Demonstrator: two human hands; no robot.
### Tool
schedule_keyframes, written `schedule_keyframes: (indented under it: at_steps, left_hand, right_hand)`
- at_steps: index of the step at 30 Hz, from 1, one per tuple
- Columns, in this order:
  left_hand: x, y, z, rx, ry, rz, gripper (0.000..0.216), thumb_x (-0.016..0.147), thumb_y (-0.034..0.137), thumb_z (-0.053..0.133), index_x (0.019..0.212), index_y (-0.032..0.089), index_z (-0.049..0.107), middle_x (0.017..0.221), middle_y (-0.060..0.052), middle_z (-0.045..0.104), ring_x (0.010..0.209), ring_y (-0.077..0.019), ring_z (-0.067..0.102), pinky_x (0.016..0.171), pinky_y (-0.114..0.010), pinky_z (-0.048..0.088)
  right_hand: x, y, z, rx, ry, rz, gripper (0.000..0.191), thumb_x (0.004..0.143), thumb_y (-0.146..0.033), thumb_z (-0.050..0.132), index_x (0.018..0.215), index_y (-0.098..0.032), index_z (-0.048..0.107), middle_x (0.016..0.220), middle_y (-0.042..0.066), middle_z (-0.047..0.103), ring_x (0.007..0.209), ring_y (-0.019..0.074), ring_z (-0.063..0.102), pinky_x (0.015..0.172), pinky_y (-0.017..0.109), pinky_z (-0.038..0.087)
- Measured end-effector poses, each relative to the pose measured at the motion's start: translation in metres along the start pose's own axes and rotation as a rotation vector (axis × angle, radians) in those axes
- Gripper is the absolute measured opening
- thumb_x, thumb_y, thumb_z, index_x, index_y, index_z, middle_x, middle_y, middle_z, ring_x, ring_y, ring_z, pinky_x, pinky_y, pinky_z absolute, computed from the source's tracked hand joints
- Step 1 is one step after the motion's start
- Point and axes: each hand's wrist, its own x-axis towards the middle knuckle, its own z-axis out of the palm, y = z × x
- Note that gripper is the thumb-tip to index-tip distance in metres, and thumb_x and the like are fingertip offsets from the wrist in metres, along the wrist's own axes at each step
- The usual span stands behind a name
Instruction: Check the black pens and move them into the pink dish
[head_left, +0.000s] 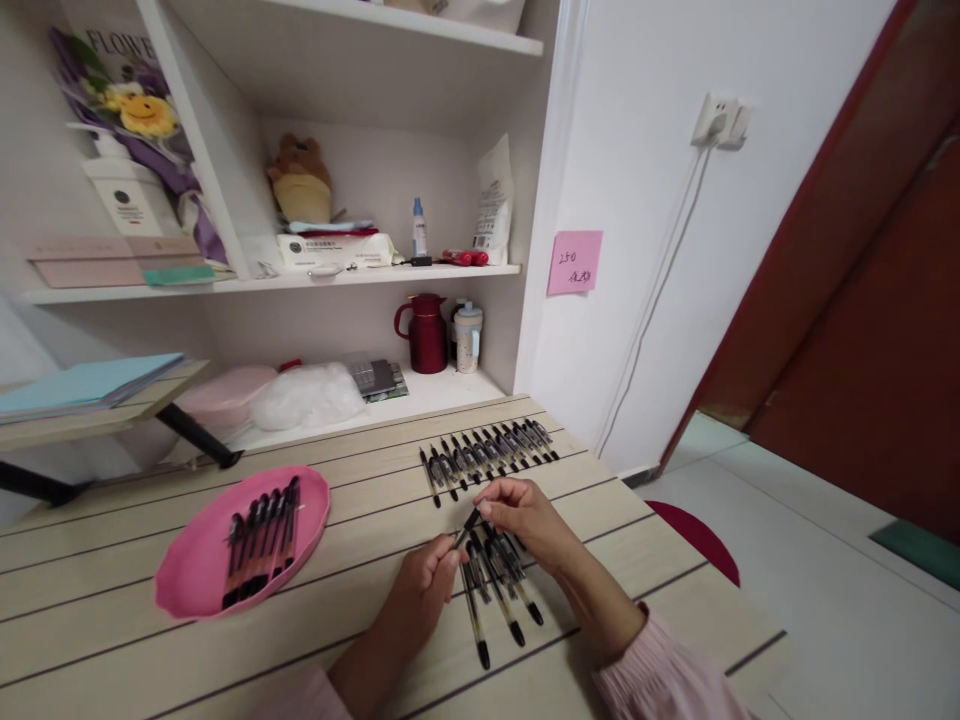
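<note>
1. Two grips are clamping one dark pen (471, 520): left hand (429, 578) and right hand (525, 515) are pinching opposite ends, likely for steadiness.
2. Nearer pens (516, 632) are lying beneath, on the table (367, 540), seemingly within reach.
3. Farther pens (487, 455) are lying side by side, probably for orderliness.
4. Pink tray (187, 550) is holding others (262, 540), its rim perhaps checking rolling.

Pens (487, 455) on table (300, 632), right of plate (196, 530)

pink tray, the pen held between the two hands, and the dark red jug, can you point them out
Pink tray (193, 548): head view, bare part of its base
Held pen (471, 519): head view, its black part
Dark red jug (429, 338): head view, its body
</note>
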Motion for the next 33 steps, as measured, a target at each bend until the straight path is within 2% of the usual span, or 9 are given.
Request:
schedule_keyframes:
  at_steps: [5,10,12,15,19,22,26,29,33]
  left_hand:
    - [0.0,-0.005,0.003,0.001,0.025,0.004,0.031,0.084,0.041,0.037,0.082,0.017,0.057,0.048,0.006,0.041,0.047,-0.0105,0.038,0.049,-0.022,0.03]
    - [0.0,-0.008,0.003,-0.021,0.039,-0.014,0.031,0.085,0.041,0.037,0.083,0.017,0.056,0.047,0.007,0.039,0.046,-0.0098,0.035,0.048,-0.021,0.029]
    - [0.0,-0.008,0.003,-0.026,0.036,-0.013,0.031,0.085,0.041,0.037,0.082,0.017,0.056,0.047,0.007,0.039,0.046,-0.0098,0.035,0.048,-0.022,0.029]
    - [0.0,-0.008,0.003,-0.013,0.041,-0.008,0.03,0.085,0.041,0.038,0.082,0.017,0.056,0.047,0.007,0.04,0.046,-0.01,0.036,0.048,-0.022,0.029]
    - [0.0,-0.006,0.002,0.004,0.033,-0.002,0.031,0.085,0.041,0.037,0.082,0.016,0.056,0.048,0.006,0.041,0.047,-0.0103,0.038,0.05,-0.022,0.031]
    - [0.001,-0.007,0.002,0.004,0.014,-0.004,0.031,0.085,0.04,0.036,0.083,0.016,0.056,0.048,0.006,0.042,0.048,-0.0105,0.039,0.05,-0.022,0.032]
    - [0.002,-0.009,0.003,0.002,0.012,-0.009,0.031,0.085,0.04,0.036,0.083,0.016,0.056,0.048,0.006,0.042,0.048,-0.0104,0.039,0.05,-0.021,0.032]
    - [0.002,-0.01,0.004,-0.006,0.029,-0.004,0.031,0.085,0.04,0.036,0.082,0.017,0.056,0.047,0.006,0.04,0.046,-0.0101,0.037,0.049,-0.021,0.031]
    - [0.002,-0.011,0.004,-0.007,0.014,0.002,0.031,0.085,0.039,0.035,0.082,0.017,0.056,0.047,0.006,0.041,0.046,-0.0101,0.037,0.048,-0.021,0.031]
  right_hand:
    - [0.005,0.002,-0.015,-0.148,0.019,-0.044,0.03,0.063,-0.043,0.067,0.077,-0.017,0.061,0.066,-0.001,0.056,0.055,0.0094,0.045,0.052,0.023,0.036]
    - [0.006,0.006,-0.037,-1.0,0.286,0.09,0.016,0.068,-0.033,0.059,0.071,-0.018,0.059,0.069,0.004,0.061,0.065,0.0167,0.053,0.058,0.028,0.034]
    - [0.004,0.011,-0.039,-1.228,0.235,0.184,0.018,0.062,-0.027,0.062,0.077,-0.018,0.06,0.073,0.006,0.064,0.07,0.0197,0.055,0.058,0.028,0.032]
    - [0.003,0.019,-0.038,-1.326,0.148,0.215,0.025,0.058,-0.017,0.06,0.084,-0.018,0.06,0.078,0.008,0.066,0.074,0.0207,0.057,0.057,0.027,0.031]
    - [0.009,0.02,-0.042,-1.106,0.223,0.122,0.017,0.06,-0.01,0.054,0.075,-0.017,0.059,0.07,0.005,0.063,0.068,0.0169,0.055,0.058,0.026,0.033]
    - [0.012,0.012,-0.039,-0.567,0.252,-0.011,0.003,0.067,-0.02,0.055,0.067,-0.018,0.053,0.058,-0.002,0.056,0.055,0.012,0.05,0.052,0.023,0.034]
    - [0.009,-0.002,-0.024,0.128,0.284,-0.105,0.022,0.067,-0.032,0.062,0.079,-0.02,0.048,0.058,-0.005,0.054,0.05,0.0098,0.05,0.046,0.02,0.036]
    - [0.005,-0.006,-0.013,0.29,0.281,-0.138,0.029,0.065,-0.032,0.067,0.083,-0.02,0.048,0.061,-0.006,0.054,0.05,0.0086,0.053,0.046,0.019,0.038]
    - [0.004,-0.003,-0.007,0.268,0.226,-0.135,0.03,0.066,-0.031,0.068,0.086,-0.02,0.05,0.062,-0.006,0.054,0.05,0.0085,0.054,0.045,0.019,0.04]
